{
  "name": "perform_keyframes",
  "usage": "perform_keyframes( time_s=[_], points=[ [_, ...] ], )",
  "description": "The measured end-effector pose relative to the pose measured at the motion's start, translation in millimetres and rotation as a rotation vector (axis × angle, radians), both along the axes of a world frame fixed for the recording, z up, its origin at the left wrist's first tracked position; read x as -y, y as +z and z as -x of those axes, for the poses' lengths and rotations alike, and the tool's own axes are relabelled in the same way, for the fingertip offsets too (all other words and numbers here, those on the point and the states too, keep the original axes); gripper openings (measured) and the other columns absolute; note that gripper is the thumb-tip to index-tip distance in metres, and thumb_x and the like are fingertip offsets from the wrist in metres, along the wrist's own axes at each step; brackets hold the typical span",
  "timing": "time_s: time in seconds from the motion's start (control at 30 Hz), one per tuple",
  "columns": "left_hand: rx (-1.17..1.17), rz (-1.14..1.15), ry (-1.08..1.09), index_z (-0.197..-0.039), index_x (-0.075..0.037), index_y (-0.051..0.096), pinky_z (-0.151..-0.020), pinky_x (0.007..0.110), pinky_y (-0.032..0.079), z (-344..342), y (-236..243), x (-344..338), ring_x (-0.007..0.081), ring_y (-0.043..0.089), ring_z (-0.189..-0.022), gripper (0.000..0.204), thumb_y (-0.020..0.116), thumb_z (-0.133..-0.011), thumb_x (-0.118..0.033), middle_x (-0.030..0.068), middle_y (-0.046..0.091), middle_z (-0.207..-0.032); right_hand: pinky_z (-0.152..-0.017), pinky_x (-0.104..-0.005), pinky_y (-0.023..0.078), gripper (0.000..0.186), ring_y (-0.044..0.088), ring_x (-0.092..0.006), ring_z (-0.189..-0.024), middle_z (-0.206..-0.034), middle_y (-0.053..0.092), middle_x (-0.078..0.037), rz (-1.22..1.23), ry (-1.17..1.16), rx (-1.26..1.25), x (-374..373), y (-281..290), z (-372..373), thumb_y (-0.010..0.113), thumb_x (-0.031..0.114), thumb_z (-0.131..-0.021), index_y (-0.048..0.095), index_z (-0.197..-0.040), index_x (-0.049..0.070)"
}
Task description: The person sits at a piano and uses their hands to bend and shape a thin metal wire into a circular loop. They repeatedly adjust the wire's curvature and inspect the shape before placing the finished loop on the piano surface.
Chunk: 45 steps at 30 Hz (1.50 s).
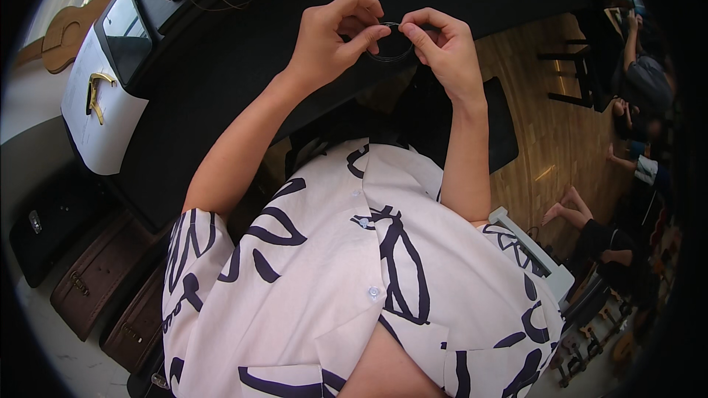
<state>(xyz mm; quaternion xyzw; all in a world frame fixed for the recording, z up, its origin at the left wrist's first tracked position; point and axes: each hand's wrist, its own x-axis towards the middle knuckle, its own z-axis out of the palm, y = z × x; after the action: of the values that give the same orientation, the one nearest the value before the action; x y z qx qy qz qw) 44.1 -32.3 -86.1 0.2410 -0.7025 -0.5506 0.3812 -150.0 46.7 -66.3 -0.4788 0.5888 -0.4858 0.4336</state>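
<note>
Over the black table, both my hands are raised at a coil of thin, dark guitar string, formed into a small loop. My left hand pinches the loop's left side between thumb and fingers. At its upper right, the thumb and fingertips of my right hand are closed on the string. The fingertips hide the parts of the loop they grip. A gold capo lies on white paper to the left, apart from my hands.
A dark-screened tablet and a wooden guitar shape are at the far left. Brown instrument cases stand below. A black stool stands on the wooden floor, with other people farther right.
</note>
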Motion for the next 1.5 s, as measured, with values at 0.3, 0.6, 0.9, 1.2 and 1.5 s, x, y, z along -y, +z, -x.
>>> perform_keyframes(
  time_s=[0.3,0.6,0.9,1.2,1.5],
  points=[
    [-0.018,-0.153,-0.302,-0.103,-0.001,0.072,-0.068,0.024,0.052,-3,-8,13,0.0100,0.065,-0.074,0.021,0.067,-0.100,-0.022,0.0038,0.069,-0.082,-0.056,-0.0215,0.047,0.005,0.059,-0.0085,-0.062,-0.079,0.068,-0.003,0.151,0.062,-0.169,-4,12,-3,0.070,0.001,-0.091,0.073,-0.094,0.000],
    [-0.018,-0.274,-0.468,-0.099,-0.002,0.071,-0.063,0.022,0.049,-8,-1,19,0.0097,0.065,-0.071,0.026,0.065,-0.102,-0.028,0.0023,0.066,-0.076,-0.061,-0.0233,0.054,0.006,0.066,-0.0125,-0.066,-0.082,0.070,-0.006,0.323,0.100,-0.245,-2,16,-7,0.072,-0.003,-0.086,0.074,-0.092,-0.001],
    [-0.091,-0.215,-0.125,-0.103,0.000,0.072,-0.060,0.022,0.054,0,-7,5,0.0124,0.070,-0.074,0.013,0.069,-0.098,-0.011,0.0055,0.067,-0.096,-0.054,-0.0207,0.051,0.010,0.066,-0.0093,-0.059,-0.074,0.072,-0.006,0.080,0.000,-0.203,-9,13,0,0.072,0.001,-0.089,0.076,-0.098,-0.001],
    [-0.040,0.174,-0.041,-0.091,-0.005,0.081,-0.057,0.021,0.050,0,-13,10,0.0088,0.063,-0.067,0.010,0.082,-0.082,-0.005,0.0020,0.063,-0.093,-0.050,-0.0187,0.049,0.011,0.063,-0.0078,-0.056,-0.073,0.070,-0.006,-0.026,0.017,0.153,-7,4,10,0.068,0.007,-0.096,0.073,-0.100,-0.003],
    [0.201,0.398,0.139,-0.083,-0.003,0.080,-0.056,0.022,0.050,0,-12,-1,0.0109,0.064,-0.065,0.008,0.084,-0.077,-0.003,0.0036,0.064,-0.087,-0.045,-0.0172,0.044,0.010,0.059,-0.0049,-0.051,-0.068,0.067,-0.004,-0.077,0.059,-0.010,-5,8,-8,0.071,0.005,-0.093,0.072,-0.099,-0.003]
  ],
)
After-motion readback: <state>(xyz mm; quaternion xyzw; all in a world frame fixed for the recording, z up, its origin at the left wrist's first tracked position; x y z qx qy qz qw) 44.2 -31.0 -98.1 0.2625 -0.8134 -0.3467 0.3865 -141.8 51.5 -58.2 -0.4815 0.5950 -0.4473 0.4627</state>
